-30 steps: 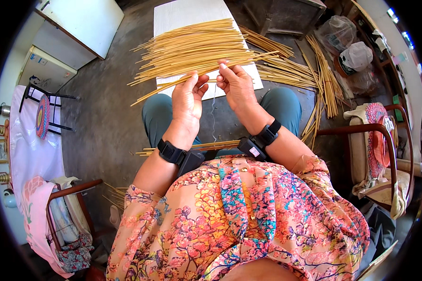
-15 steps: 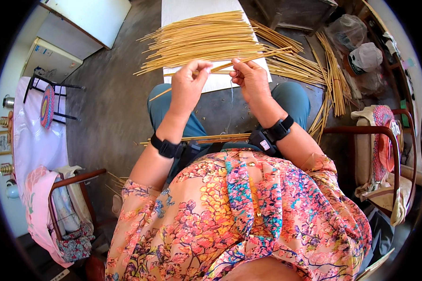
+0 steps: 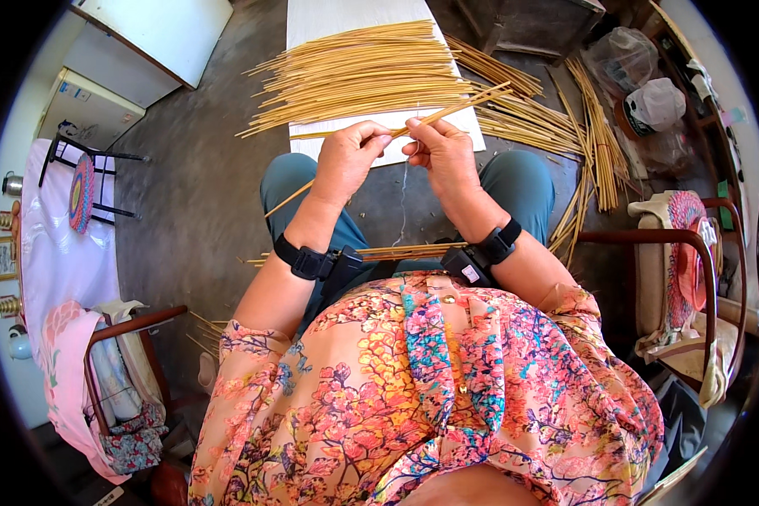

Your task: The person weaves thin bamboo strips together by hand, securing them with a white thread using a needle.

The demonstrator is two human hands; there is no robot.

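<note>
My left hand (image 3: 351, 158) pinches a thin straw-coloured stalk (image 3: 471, 101) that slants from lower left to upper right across both hands. Close beside it, my right hand (image 3: 444, 152) grips the same stalk between thumb and fingers. A pale thread (image 3: 402, 207) hangs from the right fingers down between my knees. Just beyond the hands, a wide mat-like row of stalks (image 3: 363, 72) lies side by side on a white board (image 3: 312, 18). More stalks (image 3: 396, 251) rest across my lap.
Loose stalks (image 3: 535, 122) and a standing-off bundle (image 3: 603, 152) lie on the floor to the right. Plastic bags (image 3: 656, 103) sit by a shelf. Wooden-armed chairs (image 3: 707, 253) flank me, and a black-legged stool (image 3: 83, 190) stands at left.
Both hands have come slightly nearer to me and closer together, bringing the stalk down with them. The thread now hangs lower, towards my lap.
</note>
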